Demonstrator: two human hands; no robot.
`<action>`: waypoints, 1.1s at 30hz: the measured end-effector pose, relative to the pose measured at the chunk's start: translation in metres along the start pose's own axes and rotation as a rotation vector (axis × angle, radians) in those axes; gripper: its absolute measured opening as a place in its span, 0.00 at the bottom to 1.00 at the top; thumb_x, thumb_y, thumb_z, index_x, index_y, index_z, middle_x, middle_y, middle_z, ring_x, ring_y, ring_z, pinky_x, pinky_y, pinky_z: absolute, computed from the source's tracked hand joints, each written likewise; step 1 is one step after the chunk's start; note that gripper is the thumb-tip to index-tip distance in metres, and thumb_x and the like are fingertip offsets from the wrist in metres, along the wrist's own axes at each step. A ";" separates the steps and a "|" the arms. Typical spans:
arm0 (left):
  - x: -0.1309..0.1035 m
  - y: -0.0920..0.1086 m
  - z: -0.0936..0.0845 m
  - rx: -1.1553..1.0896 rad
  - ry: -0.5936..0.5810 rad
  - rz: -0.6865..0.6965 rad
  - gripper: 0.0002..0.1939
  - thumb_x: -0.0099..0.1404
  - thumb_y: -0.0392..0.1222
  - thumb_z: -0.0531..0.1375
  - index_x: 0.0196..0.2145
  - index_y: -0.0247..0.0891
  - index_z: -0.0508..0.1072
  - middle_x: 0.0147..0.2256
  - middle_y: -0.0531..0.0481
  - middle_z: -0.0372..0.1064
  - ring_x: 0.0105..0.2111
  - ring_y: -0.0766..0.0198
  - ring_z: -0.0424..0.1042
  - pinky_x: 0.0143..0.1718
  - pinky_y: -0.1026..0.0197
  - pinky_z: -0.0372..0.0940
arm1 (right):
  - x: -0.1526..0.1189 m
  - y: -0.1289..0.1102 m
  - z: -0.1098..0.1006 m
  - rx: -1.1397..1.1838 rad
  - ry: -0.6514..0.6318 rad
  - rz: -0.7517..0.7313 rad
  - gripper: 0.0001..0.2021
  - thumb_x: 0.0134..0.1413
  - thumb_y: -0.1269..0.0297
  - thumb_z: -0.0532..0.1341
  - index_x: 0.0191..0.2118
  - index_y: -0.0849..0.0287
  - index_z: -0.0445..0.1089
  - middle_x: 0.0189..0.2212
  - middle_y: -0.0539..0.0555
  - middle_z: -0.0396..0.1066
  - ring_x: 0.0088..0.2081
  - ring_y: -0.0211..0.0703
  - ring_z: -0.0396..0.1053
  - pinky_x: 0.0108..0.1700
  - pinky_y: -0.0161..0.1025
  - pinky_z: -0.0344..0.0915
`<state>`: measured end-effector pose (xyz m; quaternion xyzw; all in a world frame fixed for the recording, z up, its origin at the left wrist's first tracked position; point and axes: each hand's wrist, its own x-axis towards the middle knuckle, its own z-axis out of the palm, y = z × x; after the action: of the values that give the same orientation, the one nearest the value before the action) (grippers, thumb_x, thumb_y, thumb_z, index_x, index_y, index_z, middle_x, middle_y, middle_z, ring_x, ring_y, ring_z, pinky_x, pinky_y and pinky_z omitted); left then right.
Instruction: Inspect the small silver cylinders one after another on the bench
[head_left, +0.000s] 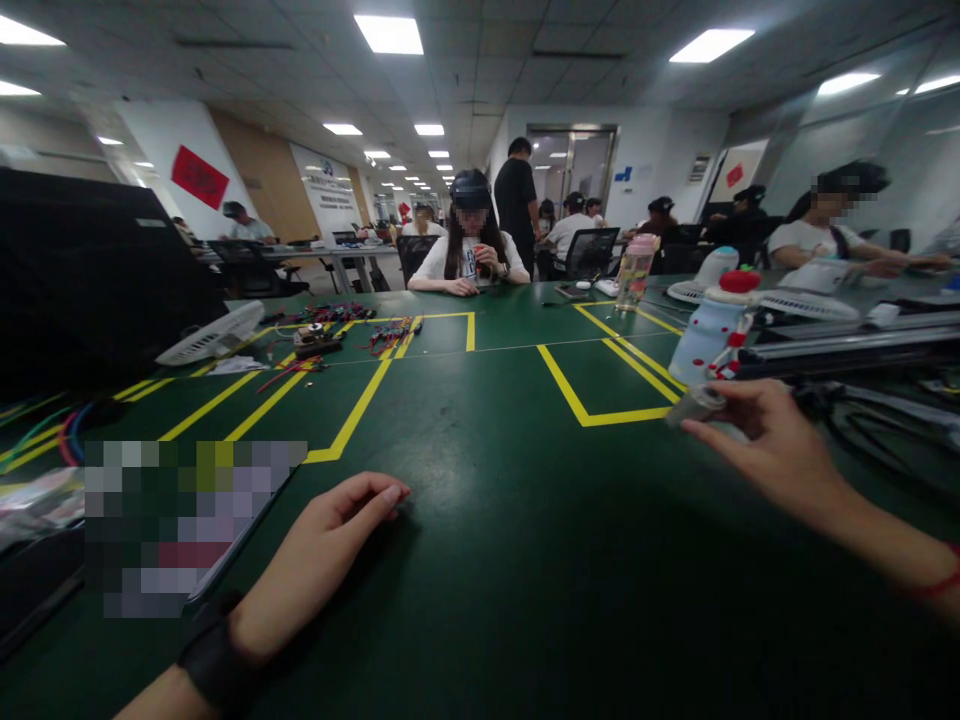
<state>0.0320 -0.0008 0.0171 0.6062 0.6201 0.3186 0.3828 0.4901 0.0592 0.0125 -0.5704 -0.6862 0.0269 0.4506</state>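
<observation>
My right hand (780, 450) reaches over the right side of the green table (495, 450). Its thumb and fingers pinch a small grey metallic cylinder (696, 404), blurred, whose exact kind I cannot make out. Just behind that cylinder stands a light blue bottle (705, 335) with red decorations. My left hand (337, 525) rests low at the left centre, fingers curled and thumb pressed to them. Whatever may be between those fingertips is too small or hidden to name.
Yellow tape lines (564, 385) mark the table. Several wired parts (319, 340) lie at the back left, near a white fan (214, 332). A dark monitor (97, 280) stands left. A pink bottle (636, 270) and black cables (877, 425) are on the right. A person (470, 240) sits opposite.
</observation>
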 end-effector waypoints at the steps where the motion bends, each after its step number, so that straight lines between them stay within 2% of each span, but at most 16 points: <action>1: 0.000 0.000 0.000 0.000 -0.001 0.003 0.17 0.65 0.56 0.55 0.40 0.42 0.74 0.36 0.52 0.73 0.39 0.58 0.71 0.41 0.61 0.62 | -0.007 -0.026 0.015 0.129 -0.121 -0.047 0.24 0.49 0.54 0.63 0.51 0.54 0.61 0.48 0.55 0.65 0.46 0.45 0.68 0.50 0.44 0.67; 4: -0.002 -0.001 -0.001 0.007 -0.003 0.013 0.16 0.65 0.55 0.55 0.40 0.42 0.74 0.37 0.52 0.74 0.40 0.58 0.72 0.42 0.61 0.62 | -0.025 -0.092 0.057 0.327 -0.398 -0.231 0.20 0.53 0.59 0.62 0.51 0.52 0.60 0.48 0.54 0.65 0.49 0.43 0.66 0.52 0.44 0.66; 7: -0.003 -0.003 -0.004 0.010 -0.015 0.013 0.16 0.65 0.55 0.55 0.40 0.42 0.74 0.37 0.52 0.74 0.40 0.57 0.72 0.42 0.60 0.63 | -0.037 -0.122 0.086 0.410 -0.561 -0.306 0.20 0.52 0.62 0.63 0.51 0.53 0.59 0.48 0.54 0.64 0.49 0.41 0.65 0.53 0.44 0.65; 11: -0.002 -0.006 -0.006 0.038 -0.022 0.029 0.16 0.66 0.55 0.54 0.41 0.42 0.74 0.36 0.51 0.74 0.40 0.56 0.72 0.43 0.59 0.63 | -0.044 -0.124 0.098 0.440 -0.689 -0.253 0.21 0.53 0.63 0.63 0.52 0.53 0.59 0.48 0.53 0.64 0.47 0.38 0.65 0.52 0.42 0.64; 15: 0.000 0.002 0.006 0.127 0.008 0.072 0.17 0.65 0.54 0.55 0.47 0.46 0.72 0.45 0.50 0.73 0.45 0.55 0.70 0.47 0.56 0.63 | -0.045 -0.123 0.098 0.486 -0.717 -0.140 0.27 0.50 0.63 0.65 0.55 0.52 0.56 0.47 0.52 0.65 0.47 0.37 0.66 0.52 0.41 0.64; 17: -0.001 0.014 0.019 0.168 0.000 0.157 0.17 0.65 0.52 0.56 0.50 0.49 0.71 0.49 0.50 0.70 0.46 0.55 0.70 0.47 0.55 0.64 | -0.045 -0.124 0.100 0.532 -0.717 -0.091 0.31 0.47 0.63 0.66 0.56 0.54 0.53 0.47 0.52 0.66 0.47 0.37 0.66 0.52 0.42 0.64; 20: -0.002 0.042 0.043 0.163 -0.073 0.338 0.17 0.67 0.48 0.55 0.52 0.51 0.71 0.50 0.50 0.70 0.46 0.57 0.70 0.46 0.57 0.66 | -0.045 -0.123 0.103 0.576 -0.719 -0.058 0.31 0.46 0.64 0.67 0.54 0.55 0.53 0.46 0.53 0.67 0.47 0.38 0.67 0.51 0.42 0.64; 22: -0.001 0.060 0.056 0.157 -0.114 0.428 0.15 0.67 0.46 0.55 0.49 0.50 0.74 0.48 0.49 0.71 0.47 0.57 0.69 0.49 0.56 0.65 | -0.046 -0.122 0.105 0.588 -0.714 -0.065 0.30 0.46 0.64 0.67 0.54 0.55 0.54 0.46 0.53 0.67 0.47 0.38 0.67 0.51 0.42 0.64; 25: 0.003 0.077 0.068 0.152 -0.106 0.464 0.10 0.65 0.44 0.58 0.40 0.48 0.79 0.44 0.49 0.73 0.45 0.57 0.71 0.49 0.54 0.65 | -0.047 -0.121 0.105 0.572 -0.708 -0.104 0.27 0.48 0.63 0.66 0.53 0.55 0.56 0.47 0.53 0.66 0.46 0.38 0.67 0.50 0.41 0.65; 29: 0.009 0.079 0.069 0.128 -0.065 0.439 0.09 0.64 0.43 0.58 0.33 0.44 0.79 0.38 0.49 0.73 0.39 0.59 0.71 0.42 0.56 0.67 | -0.047 -0.123 0.103 0.509 -0.720 -0.157 0.27 0.49 0.62 0.65 0.54 0.55 0.57 0.48 0.54 0.66 0.47 0.39 0.66 0.50 0.41 0.64; 33: 0.011 0.077 0.059 0.130 0.003 0.454 0.09 0.65 0.44 0.57 0.33 0.43 0.77 0.38 0.50 0.72 0.39 0.60 0.71 0.41 0.58 0.65 | -0.047 -0.126 0.100 0.454 -0.696 -0.195 0.24 0.50 0.63 0.64 0.54 0.53 0.60 0.48 0.52 0.65 0.47 0.38 0.65 0.50 0.40 0.63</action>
<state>0.1223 0.0108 0.0528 0.7529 0.4878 0.3569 0.2605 0.3266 0.0254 -0.0049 -0.3463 -0.8247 0.3254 0.3068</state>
